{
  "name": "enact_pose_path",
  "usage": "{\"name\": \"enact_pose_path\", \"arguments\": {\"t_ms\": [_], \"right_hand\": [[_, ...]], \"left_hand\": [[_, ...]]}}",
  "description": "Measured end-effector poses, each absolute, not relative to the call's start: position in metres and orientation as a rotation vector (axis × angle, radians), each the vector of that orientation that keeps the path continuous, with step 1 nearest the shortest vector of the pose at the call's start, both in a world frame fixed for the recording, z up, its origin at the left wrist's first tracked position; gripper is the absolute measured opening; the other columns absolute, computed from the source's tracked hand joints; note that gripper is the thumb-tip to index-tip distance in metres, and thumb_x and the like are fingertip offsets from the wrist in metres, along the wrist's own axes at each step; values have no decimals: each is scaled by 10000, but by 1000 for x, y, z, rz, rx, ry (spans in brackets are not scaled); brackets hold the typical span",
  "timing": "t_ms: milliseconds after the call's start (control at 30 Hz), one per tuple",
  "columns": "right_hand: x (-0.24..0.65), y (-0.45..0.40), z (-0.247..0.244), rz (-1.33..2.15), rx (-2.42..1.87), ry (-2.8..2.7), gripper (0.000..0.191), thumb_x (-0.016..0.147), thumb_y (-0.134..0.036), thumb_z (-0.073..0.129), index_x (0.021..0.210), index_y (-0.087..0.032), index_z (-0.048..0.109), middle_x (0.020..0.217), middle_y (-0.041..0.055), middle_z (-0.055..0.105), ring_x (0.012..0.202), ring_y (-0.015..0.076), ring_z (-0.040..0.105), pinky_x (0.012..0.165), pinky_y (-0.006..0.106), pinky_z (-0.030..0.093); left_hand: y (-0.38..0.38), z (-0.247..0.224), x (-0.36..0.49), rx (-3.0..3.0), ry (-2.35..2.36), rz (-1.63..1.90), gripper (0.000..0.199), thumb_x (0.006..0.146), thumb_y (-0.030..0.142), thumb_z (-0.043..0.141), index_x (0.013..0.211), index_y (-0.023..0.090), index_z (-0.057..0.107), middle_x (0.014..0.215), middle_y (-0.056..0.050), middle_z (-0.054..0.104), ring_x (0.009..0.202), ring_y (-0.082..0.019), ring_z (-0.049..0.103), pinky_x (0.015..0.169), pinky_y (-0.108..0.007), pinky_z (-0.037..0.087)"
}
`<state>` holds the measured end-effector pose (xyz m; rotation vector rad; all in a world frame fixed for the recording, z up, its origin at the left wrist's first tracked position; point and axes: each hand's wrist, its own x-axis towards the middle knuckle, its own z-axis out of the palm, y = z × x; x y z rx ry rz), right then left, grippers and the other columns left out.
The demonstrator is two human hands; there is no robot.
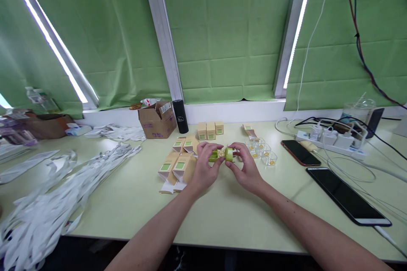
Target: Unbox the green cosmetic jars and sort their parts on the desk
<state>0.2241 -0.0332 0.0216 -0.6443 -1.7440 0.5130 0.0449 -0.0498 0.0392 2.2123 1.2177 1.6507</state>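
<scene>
In the middle of the table my left hand [207, 164] grips a small lime-green piece [213, 156] between thumb and fingers. Facing it, my right hand [243, 167] pinches a round green cap-like part [228, 154] by its edges. A pale part [221, 152] shows between the two green pieces; I cannot tell whether they are joined. Left of my hands stand several small kraft boxes with green windows [180, 165], some with open flaps. Several clear little cups with yellow centres [269, 159] are grouped just right of my right hand.
More kraft boxes [210, 130] and a flattened one [250, 131] lie behind. A carton [157, 120] and black bottle [180, 116] stand at the back. White straps [63, 194] cover the left. Phone [300, 152], tablet-like device [348, 194] and power strip [330, 144] with cables lie right.
</scene>
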Motion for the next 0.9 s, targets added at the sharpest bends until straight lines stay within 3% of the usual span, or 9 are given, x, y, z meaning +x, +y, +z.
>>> {"name": "enact_pose_path", "arguments": {"t_ms": [367,900], "right_hand": [[224,-31,19,605,-612,-1712,380,937,-299,668,1299,-286,550,1229,86,597,1049,235,634,958,459,586],[226,-28,16,690,-553,-1724,384,902,-246,713,1269,-296,609,1214,82,623,1090,253,659,1010,488,592]], "left_hand": [[-49,39,46,2138,1194,1678,105,935,264,686,1027,229,725,974,-83,692,1099,-266,562,861,-390,536],[-39,31,40,1789,1073,1605,79,812,281,784,820,204,768,904,-38,637,843,-176,649,755,-316,548]]}}
